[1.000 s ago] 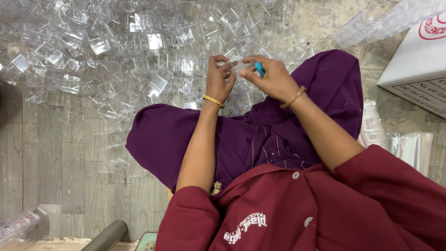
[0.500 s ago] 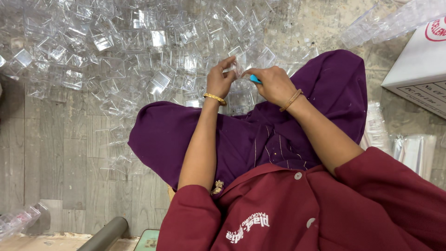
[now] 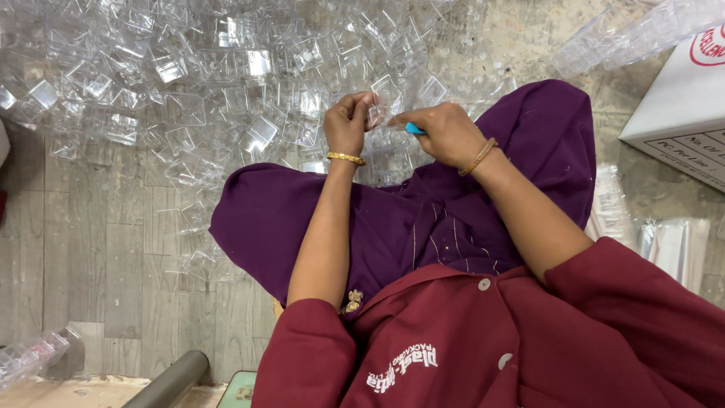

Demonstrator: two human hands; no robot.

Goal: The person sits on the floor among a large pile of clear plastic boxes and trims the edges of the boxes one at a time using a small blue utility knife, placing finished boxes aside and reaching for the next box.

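My left hand (image 3: 349, 121) pinches a clear box (image 3: 376, 115) just over the far pile (image 3: 189, 75); my right hand (image 3: 447, 134) grips a blue tool (image 3: 414, 129). I should keep the box steady and trim lightly.

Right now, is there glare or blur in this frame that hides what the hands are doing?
Head view: glare speckles the heap of clear plastic boxes, so single edges merge. Left hand and right hand look sharp; the clear piece between them is hard to outline. The blue tool reads clearly. Light is even, shadows soft.
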